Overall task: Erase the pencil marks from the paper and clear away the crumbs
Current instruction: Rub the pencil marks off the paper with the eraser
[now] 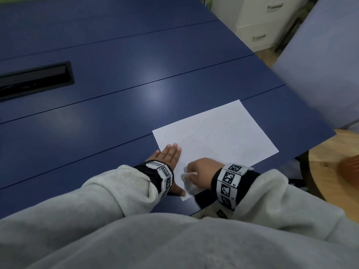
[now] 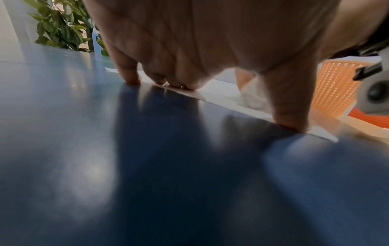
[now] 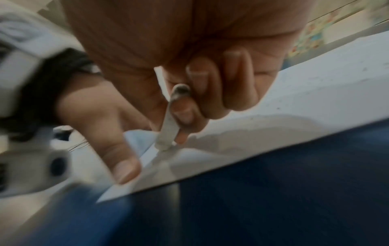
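Note:
A white paper (image 1: pixel 223 136) with faint pencil curls (image 1: pixel 196 125) lies on the blue table (image 1: pixel 116 94) near its front right edge. My left hand (image 1: pixel 169 156) lies flat, its straight fingers pressing the sheet's left edge (image 2: pixel 189 93) and its thumb (image 3: pixel 124 169) on the near corner. My right hand (image 1: pixel 202 171) curls round a white eraser (image 3: pixel 168 119) with a grey smudged top end. The eraser's lower end touches the paper near that corner. A crumpled white wad (image 1: pixel 191 186), like tissue, sits under the right hand (image 2: pixel 252 99). Small dark crumbs (image 3: pixel 277 108) dot the sheet.
A black cable slot (image 1: pixel 35 78) is set into the table at far left. An orange mesh basket (image 2: pixel 334 86) stands off the table's right side. A white drawer unit (image 1: pixel 260 22) is beyond the far right corner, and a leafy plant (image 2: pixel 61 28) stands behind the table.

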Action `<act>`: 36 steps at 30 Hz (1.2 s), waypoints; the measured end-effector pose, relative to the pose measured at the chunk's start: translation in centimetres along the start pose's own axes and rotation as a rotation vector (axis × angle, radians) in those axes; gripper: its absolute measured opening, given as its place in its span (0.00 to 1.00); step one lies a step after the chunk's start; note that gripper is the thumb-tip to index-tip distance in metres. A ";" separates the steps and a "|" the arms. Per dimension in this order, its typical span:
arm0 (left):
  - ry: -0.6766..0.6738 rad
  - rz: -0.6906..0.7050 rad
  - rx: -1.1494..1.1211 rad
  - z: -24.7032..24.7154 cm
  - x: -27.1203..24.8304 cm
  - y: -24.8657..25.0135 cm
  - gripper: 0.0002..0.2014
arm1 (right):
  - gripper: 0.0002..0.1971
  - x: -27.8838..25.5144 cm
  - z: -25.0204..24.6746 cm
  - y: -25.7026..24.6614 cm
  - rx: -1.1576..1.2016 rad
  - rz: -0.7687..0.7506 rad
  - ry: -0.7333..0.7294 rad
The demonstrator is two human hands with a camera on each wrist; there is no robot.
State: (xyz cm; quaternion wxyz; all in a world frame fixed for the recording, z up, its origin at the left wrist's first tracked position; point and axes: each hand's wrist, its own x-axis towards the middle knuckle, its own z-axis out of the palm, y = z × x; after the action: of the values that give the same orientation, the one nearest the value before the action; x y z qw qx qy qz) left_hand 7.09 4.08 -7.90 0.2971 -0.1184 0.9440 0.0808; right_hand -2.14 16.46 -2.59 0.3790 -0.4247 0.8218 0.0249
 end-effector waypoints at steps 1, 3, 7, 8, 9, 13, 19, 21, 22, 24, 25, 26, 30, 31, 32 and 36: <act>0.007 0.003 -0.007 0.1 -0.1 0.0 0.65 | 0.12 -0.3 0.3 -0.2 -0.018 -0.019 -0.030; 0.006 0.000 -0.005 0.0 -0.1 0.0 0.65 | 0.14 -0.4 0.1 0.0 -0.018 -0.021 -0.029; -0.011 -0.011 0.008 -0.3 0.0 0.2 0.65 | 0.13 0.3 -0.8 1.2 0.082 0.069 0.106; -0.010 -0.008 0.007 -0.3 0.0 0.1 0.65 | 0.12 0.1 -0.6 1.0 0.088 0.065 0.097; -0.006 -0.004 0.003 -0.2 -0.1 0.1 0.65 | 0.12 -0.2 -0.1 0.7 0.076 0.045 0.062; 0.011 0.003 -0.003 0.0 -0.1 0.0 0.65 | 0.14 -1.0 0.8 0.3 0.048 0.003 -0.011; 0.005 -0.005 -0.008 -0.2 -0.2 0.1 0.65 | 0.15 -0.1 -0.3 1.7 0.101 0.111 0.115; 0.009 0.000 -0.010 -0.1 -0.1 0.0 0.65 | 0.14 -0.8 0.5 1.0 0.088 0.072 0.023; 0.008 0.003 -0.011 -0.1 -0.1 0.0 0.65 | 0.13 -1.2 0.9 0.7 0.083 0.056 -0.018; 0.007 0.005 -0.009 -0.1 -0.1 0.0 0.65 | 0.13 -1.4 0.7 0.9 0.076 0.055 -0.015; 0.008 0.005 -0.010 -0.1 -0.1 0.0 0.65 | 0.14 -1.2 0.3 1.4 0.087 0.079 0.025; 0.009 0.007 -0.012 -0.1 -0.1 0.0 0.65 | 0.14 -1.0 -0.1 1.9 0.110 0.114 0.072; 0.023 0.007 -0.015 0.1 0.0 -0.1 0.66 | 0.14 -0.9 0.2 2.0 0.116 0.128 0.101; 0.023 0.007 -0.015 0.2 0.0 -0.1 0.66 | 0.15 -1.1 0.7 1.7 0.102 0.096 0.063; 0.022 0.008 -0.013 0.2 0.1 -0.1 0.66 | 0.16 -1.4 1.1 1.5 0.094 0.069 0.026; 0.020 0.002 -0.008 0.0 -0.1 0.0 0.66 | 0.15 -1.0 0.6 2.1 0.140 0.091 0.073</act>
State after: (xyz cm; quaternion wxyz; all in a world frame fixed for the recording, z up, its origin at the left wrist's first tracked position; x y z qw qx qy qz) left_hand 7.18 4.06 -7.89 0.2872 -0.1194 0.9467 0.0840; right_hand -2.93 18.72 -2.90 0.3759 -0.3601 0.8533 -0.0309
